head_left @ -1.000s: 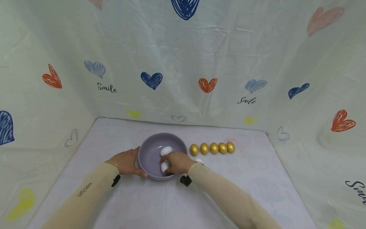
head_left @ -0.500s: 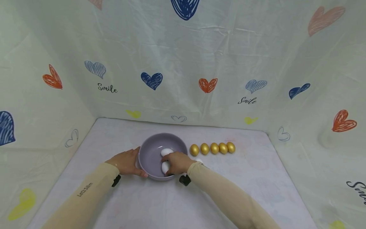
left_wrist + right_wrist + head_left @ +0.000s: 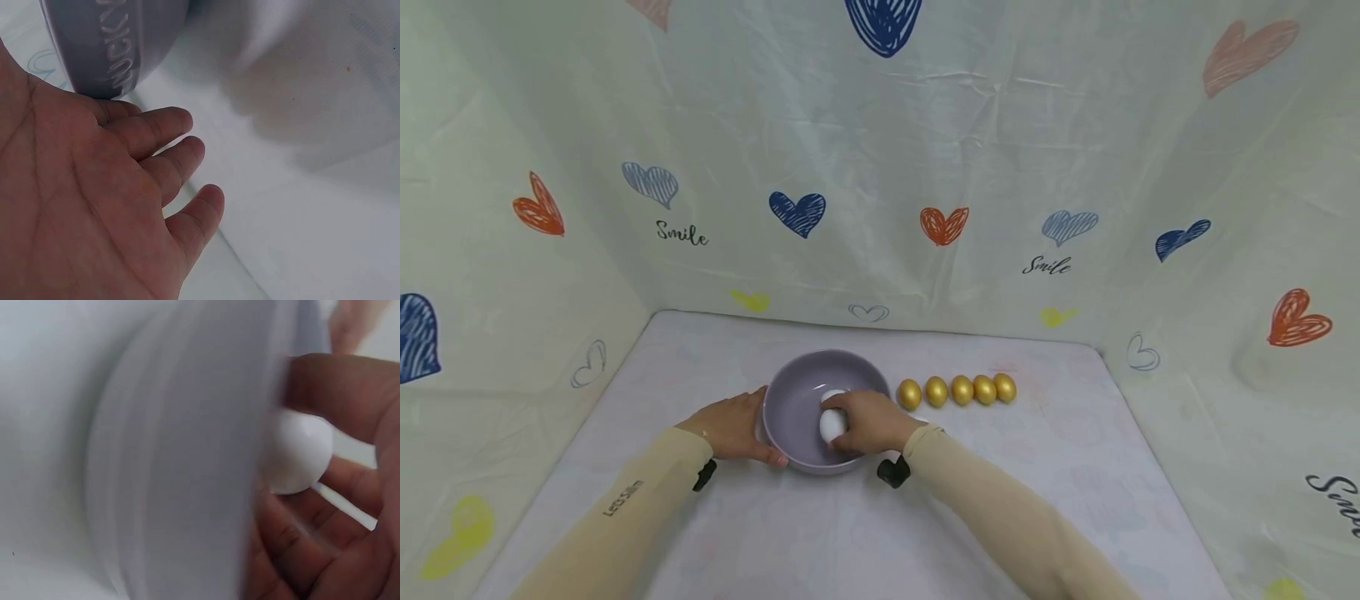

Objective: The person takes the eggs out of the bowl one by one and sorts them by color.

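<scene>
A purple bowl [image 3: 793, 417] sits on the table. My left hand [image 3: 730, 425] rests against its left outer wall, fingers loosely spread; in the left wrist view the palm [image 3: 81, 181] lies beside the bowl's lettered side. My right hand [image 3: 872, 421] reaches over the right rim and grips a white egg [image 3: 832, 426] between thumb and fingers inside the bowl. The right wrist view shows this egg [image 3: 300, 453] between the thumb and curled fingers. Another white egg [image 3: 831, 393] lies behind it in the bowl, mostly hidden by the hand.
Several gold eggs [image 3: 962, 390] stand in a row right of the bowl. A sliver of a white egg [image 3: 921, 419] shows behind my right wrist. The pale table [image 3: 1000, 475] meets a heart-printed cloth backdrop [image 3: 865, 267] at its back and sides.
My right hand has risen slightly with the white egg in its grip, now covering more of the other egg in the bowl. The left hand stays in place.
</scene>
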A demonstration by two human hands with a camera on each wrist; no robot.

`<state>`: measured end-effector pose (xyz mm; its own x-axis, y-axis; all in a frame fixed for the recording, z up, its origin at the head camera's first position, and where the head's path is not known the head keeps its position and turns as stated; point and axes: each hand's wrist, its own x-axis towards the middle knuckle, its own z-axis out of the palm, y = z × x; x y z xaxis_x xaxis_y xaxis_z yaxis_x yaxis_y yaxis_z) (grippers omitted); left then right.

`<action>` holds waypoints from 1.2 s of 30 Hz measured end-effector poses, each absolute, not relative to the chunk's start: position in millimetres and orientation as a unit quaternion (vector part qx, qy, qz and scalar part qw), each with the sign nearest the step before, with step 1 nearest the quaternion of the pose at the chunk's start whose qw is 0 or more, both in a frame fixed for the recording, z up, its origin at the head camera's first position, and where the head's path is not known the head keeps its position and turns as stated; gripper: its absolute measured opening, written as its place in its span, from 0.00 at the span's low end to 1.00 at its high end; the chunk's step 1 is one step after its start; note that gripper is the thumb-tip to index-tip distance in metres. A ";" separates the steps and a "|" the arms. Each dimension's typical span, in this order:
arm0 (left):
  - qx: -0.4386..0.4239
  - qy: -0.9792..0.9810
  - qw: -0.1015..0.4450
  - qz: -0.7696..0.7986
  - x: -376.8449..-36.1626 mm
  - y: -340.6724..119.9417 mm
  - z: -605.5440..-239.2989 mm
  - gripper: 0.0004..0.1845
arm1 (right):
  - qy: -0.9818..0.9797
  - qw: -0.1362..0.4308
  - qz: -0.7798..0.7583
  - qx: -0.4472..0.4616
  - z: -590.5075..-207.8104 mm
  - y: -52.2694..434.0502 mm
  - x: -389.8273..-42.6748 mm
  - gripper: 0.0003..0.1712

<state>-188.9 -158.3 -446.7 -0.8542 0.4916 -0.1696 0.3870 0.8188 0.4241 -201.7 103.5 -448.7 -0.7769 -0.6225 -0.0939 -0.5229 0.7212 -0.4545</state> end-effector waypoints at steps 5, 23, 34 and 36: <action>0.230 0.944 0.140 0.192 -188.4 -158.5 -446.8 0.68 | 0.883 0.166 -0.328 -0.291 -429.1 121.1 -200.4 0.37; 0.225 0.945 0.136 0.194 -188.9 -158.2 -449.0 0.68 | 0.842 0.178 -0.458 -0.221 -413.3 234.6 -199.2 0.37; 0.220 0.946 0.142 0.192 -186.7 -157.6 -445.9 0.70 | 0.865 0.156 -0.434 -0.198 -458.3 290.2 -191.2 0.38; 0.220 0.946 0.144 0.192 -186.4 -157.7 -446.0 0.69 | 0.870 0.156 -0.429 -0.187 -465.8 294.7 -190.5 0.38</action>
<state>-186.4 -157.7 -446.0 -0.8621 0.4710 -0.1868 0.3606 0.8293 0.4269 -190.5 294.7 -465.8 -0.8810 -0.4600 -0.1108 -0.1919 0.5615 -0.8049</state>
